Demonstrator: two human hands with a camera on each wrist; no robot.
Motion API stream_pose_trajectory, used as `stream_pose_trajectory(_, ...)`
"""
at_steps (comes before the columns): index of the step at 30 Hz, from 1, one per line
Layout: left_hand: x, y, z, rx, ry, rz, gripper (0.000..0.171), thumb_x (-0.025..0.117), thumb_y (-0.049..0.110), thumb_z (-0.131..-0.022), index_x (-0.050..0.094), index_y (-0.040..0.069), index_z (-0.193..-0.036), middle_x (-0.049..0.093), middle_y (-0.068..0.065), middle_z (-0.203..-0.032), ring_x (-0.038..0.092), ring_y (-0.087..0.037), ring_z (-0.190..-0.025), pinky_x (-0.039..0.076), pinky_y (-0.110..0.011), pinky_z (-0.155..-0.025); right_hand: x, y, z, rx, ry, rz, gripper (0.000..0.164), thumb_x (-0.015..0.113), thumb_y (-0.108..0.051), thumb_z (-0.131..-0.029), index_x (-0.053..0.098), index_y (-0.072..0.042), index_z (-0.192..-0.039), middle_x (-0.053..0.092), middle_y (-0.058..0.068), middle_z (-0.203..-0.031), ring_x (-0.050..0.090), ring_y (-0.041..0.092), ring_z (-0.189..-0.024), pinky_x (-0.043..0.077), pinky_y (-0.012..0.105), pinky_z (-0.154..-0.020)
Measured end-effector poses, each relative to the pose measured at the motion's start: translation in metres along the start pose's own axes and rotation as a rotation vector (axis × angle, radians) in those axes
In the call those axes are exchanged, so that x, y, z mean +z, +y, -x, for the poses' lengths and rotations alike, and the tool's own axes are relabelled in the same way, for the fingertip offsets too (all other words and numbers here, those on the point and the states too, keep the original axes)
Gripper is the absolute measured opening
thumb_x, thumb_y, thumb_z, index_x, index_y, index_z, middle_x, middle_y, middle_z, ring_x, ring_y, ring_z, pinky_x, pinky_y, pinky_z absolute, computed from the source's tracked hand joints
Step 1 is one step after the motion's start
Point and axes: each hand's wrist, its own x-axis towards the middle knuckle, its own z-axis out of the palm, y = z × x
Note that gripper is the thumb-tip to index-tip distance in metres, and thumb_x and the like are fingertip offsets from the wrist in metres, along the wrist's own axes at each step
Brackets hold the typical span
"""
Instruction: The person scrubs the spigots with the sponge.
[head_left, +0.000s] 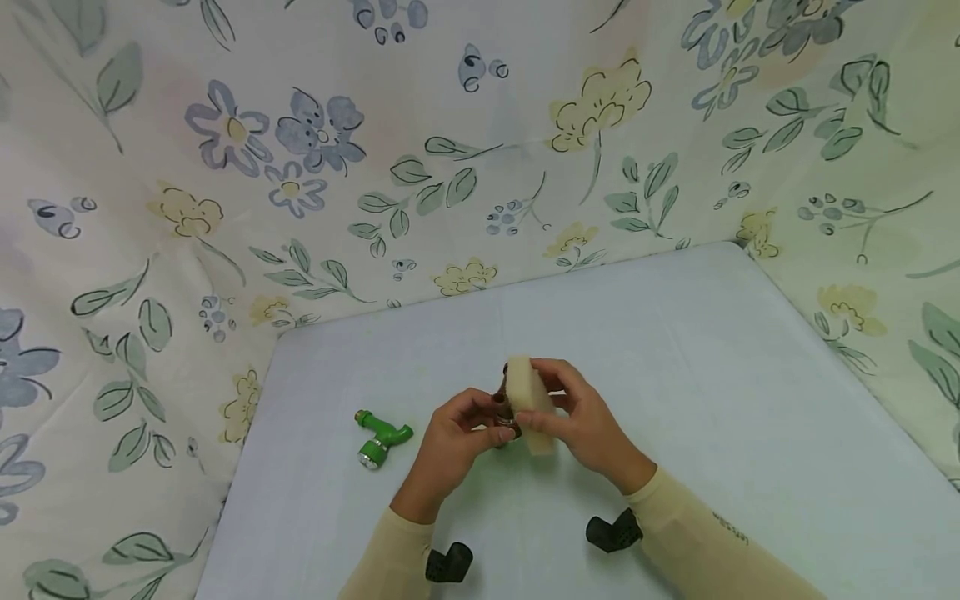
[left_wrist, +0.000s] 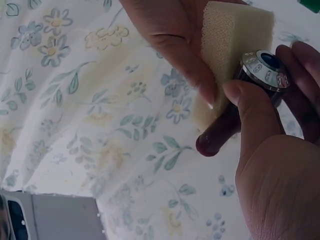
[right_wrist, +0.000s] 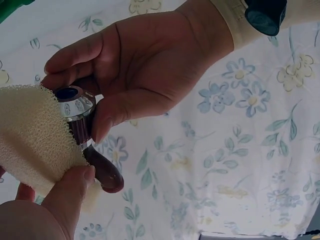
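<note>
My left hand [head_left: 450, 437] grips a small dark red-brown tap [left_wrist: 227, 125] with a silver-rimmed knob [left_wrist: 265, 70] between its thumb and fingers. In my right hand [head_left: 592, 425] is a cream sponge block [head_left: 529, 400], pinched between the thumb and fingers. Its porous face lies right against the tap, covering part of it in the head view. Both hands hold these things over the middle of the table. To the left of the left hand, a green tap [head_left: 386, 433] with a silver-rimmed knob lies on its side.
A pale blue-white cloth covers the table [head_left: 720, 375]. Floral curtains [head_left: 480, 183] hang behind it and along both sides. Black wrist-worn pieces [head_left: 450, 563] stick out from the cream sleeves [head_left: 720, 533], low over the table's near part.
</note>
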Motion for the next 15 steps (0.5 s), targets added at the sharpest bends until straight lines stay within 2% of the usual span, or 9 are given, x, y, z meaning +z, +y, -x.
stream_pose_trajectory(8,-0.005,-0.021,-0.001,0.013,-0.004,0.007,0.027,0.077,0.008,-0.081,0.062,0.007,-0.104,0.060,-0.012,-0.109,0.057,-0.032,-0.092,0.055,-0.039,-0.071,-0.004,0.004,-0.003,0.024,0.018,0.010,0.060,0.074,-0.010,-0.085,0.045,-0.010,-0.138,0.052,0.008,-0.122,0.049,0.031,-0.110,0.042,0.057,-0.089)
stream_pose_trajectory(15,-0.006,-0.024,-0.002,0.049,-0.042,-0.002,0.028,0.078,0.010,-0.081,0.063,0.009,-0.105,0.061,-0.013,-0.108,0.059,-0.032,-0.095,0.055,-0.040,-0.075,-0.007,0.011,-0.005,0.128,0.103,0.030,0.059,0.073,-0.021,-0.088,0.044,-0.014,-0.138,0.050,0.007,-0.123,0.047,0.027,-0.110,0.042,0.052,-0.090)
